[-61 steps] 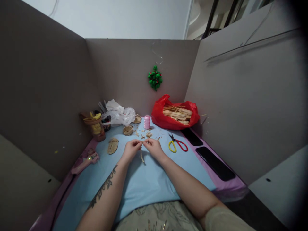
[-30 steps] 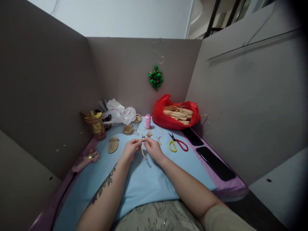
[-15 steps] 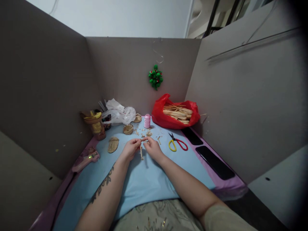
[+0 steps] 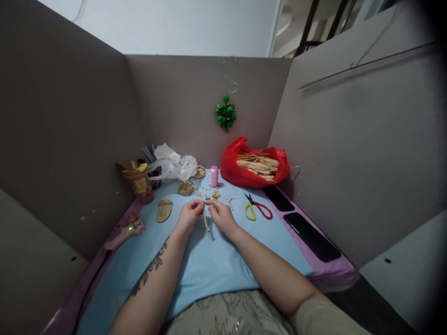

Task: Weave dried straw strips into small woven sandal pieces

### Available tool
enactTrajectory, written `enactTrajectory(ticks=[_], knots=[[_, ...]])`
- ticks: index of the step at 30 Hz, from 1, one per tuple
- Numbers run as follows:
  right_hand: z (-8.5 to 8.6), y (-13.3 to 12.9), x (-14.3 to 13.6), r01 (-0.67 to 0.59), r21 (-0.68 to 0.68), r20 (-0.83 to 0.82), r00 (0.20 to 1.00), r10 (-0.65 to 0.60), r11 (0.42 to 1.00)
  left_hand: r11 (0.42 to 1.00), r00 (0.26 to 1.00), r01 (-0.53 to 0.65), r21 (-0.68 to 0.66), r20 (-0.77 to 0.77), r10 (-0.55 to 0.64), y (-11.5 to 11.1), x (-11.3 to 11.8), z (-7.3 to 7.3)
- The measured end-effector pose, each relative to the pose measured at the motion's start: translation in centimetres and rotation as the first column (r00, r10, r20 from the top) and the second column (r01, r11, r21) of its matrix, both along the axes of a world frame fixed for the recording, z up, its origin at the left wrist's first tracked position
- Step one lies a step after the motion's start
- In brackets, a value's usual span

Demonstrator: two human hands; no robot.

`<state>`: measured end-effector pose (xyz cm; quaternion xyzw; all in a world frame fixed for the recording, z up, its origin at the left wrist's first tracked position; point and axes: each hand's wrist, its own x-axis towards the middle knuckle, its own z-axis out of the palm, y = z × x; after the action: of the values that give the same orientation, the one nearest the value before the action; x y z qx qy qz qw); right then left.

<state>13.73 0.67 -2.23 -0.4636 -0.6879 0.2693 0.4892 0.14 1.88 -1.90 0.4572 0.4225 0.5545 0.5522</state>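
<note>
1. Middle of the table, and the left hand [image 4: 192, 215] has thumb and fingertips in a narrow pinch on a straw strip [image 4: 206, 222], the loose end dangling over the blue cloth [image 4: 216, 274].
2. Opposite, the right hand [image 4: 222, 217] has its forefinger stretched across to the left fingertips; whether it grips the strip too, I cannot tell at this size.
3. That left pinch looks like the anchor: too slack and the strip could slip or untwist, too hard and dry straw could split.
4. Fingertips this close together should suit fine work; small, even pressure from the right forefinger seems better than a long tug.
5. The strip hangs free between the wrists, good, since a tail with room to turn is less likely to snag.
6. Just beyond the fingers lie straw scraps [image 4: 216, 195], best not dragged into the work. Scissors [image 4: 253, 202] rest to the right; a glue gun [image 4: 127, 231], green light lit, sits well apart at left.
</note>
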Motion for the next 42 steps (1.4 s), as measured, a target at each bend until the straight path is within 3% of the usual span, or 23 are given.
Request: enactTrajectory(ticks=[8, 13, 17, 20, 26, 33, 36, 42], knots=[[-0.1, 0.1, 0.2, -0.033, 0.073, 0.060, 0.998, 0.029, 0.997, 0.996, 0.979, -0.046, 0.078, -0.195, 0.060, 0.5, -0.3, -0.6], [-0.4, 0.9, 0.7, -0.103, 0.068, 0.084, 0.992, 0.097, 0.992, 0.971, 0.857, -0.073, 0.229, -0.482, 0.179, 0.3, -0.5, -0.4], [-0.6, 1.4, 1.0, -0.119, -0.005, 0.045, 0.992, 0.119, 0.993, 0.954, 0.790, -0.068, 0.291, -0.569, 0.230, 0.1, -0.5, 0.1], [-0.6, 1.3, 0.8, -0.097, -0.053, 0.017, 0.995, 0.098, 0.994, 0.953, 0.803, -0.124, 0.275, -0.537, 0.259, 0.3, -0.6, 0.1], [-0.8, 1.4, 0.8, -0.024, -0.030, 0.063, 0.998, 0.025, 0.999, 0.968, 0.934, -0.168, 0.186, -0.284, 0.217, 0.9, -1.0, -0.6], [0.0, 1.9, 2.6, 0.080, -0.055, 0.025, 0.997, -0.078, 0.995, 0.986, 0.987, -0.162, 0.034, -0.013, 0.163, 0.6, -1.3, 0.8], [0.3, 2.1, 3.4, 0.112, -0.062, -0.015, 0.993, -0.113, 0.992, 0.989, 0.992, -0.123, 0.088, -0.013, 0.124, 0.5, -1.5, 1.2], [0.1, 2.7, 4.2, 0.189, -0.058, -0.032, 0.981, -0.192, 0.980, 0.971, 0.966, -0.113, 0.213, -0.206, 0.157, 0.4, -1.6, 1.3]])
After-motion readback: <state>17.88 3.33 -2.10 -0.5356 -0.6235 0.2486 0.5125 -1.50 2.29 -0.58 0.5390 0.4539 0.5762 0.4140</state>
